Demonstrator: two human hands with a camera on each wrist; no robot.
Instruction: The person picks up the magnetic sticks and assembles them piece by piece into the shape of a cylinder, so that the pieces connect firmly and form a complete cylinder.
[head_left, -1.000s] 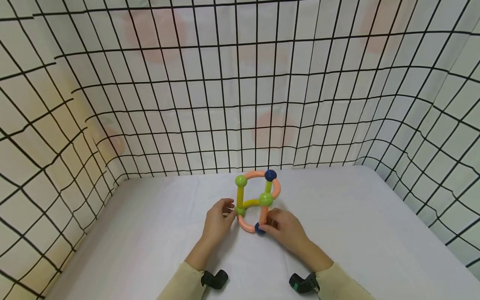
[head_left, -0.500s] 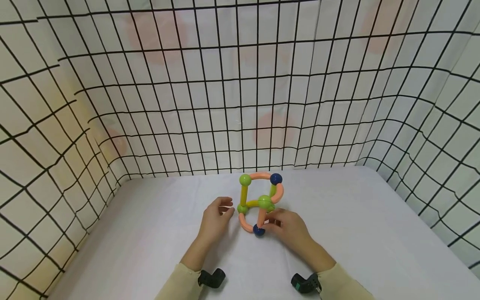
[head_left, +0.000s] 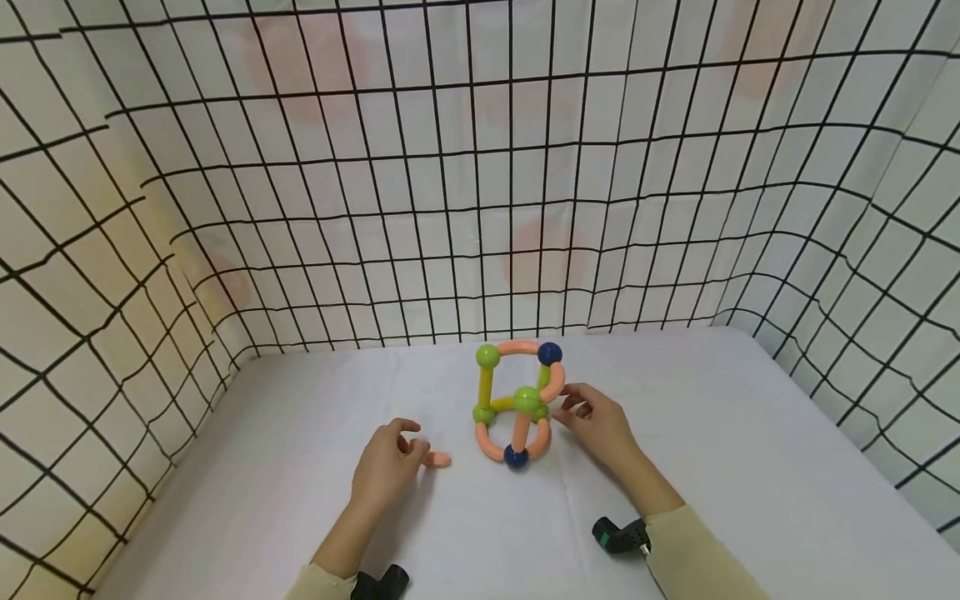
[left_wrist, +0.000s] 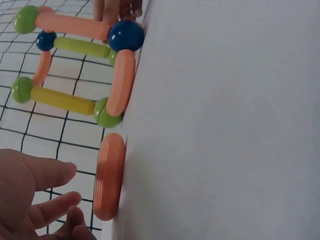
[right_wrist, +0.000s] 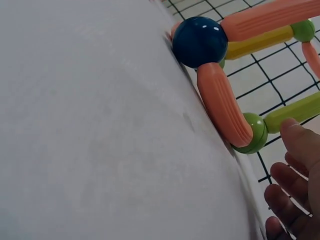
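Note:
A frame of magnetic rods and balls stands on the table. It has an upright peach rod (head_left: pixel 521 433) above a dark blue ball (head_left: pixel 516 456), a yellow rod (head_left: pixel 486 388) at the left and green balls at other corners. A curved peach rod (right_wrist: pixel 223 106) joins the blue ball to a low green ball (right_wrist: pixel 254 134). My right hand (head_left: pixel 600 423) is beside the frame's right side, fingers loosely bent, thumb near the light green rod (right_wrist: pixel 295 114). My left hand (head_left: pixel 384 468) hovers by a loose peach rod (left_wrist: pixel 109 176), fingers spread and apart from it.
The white table (head_left: pixel 262 467) lies under everything. A white backdrop with a black grid (head_left: pixel 420 208) closes off the back and both sides. Each wrist wears a black camera (head_left: pixel 621 536).
My left hand has drawn away from the frame, left and nearer, to a loose peach rod. My right hand has left the front upright and moved back along the right side.

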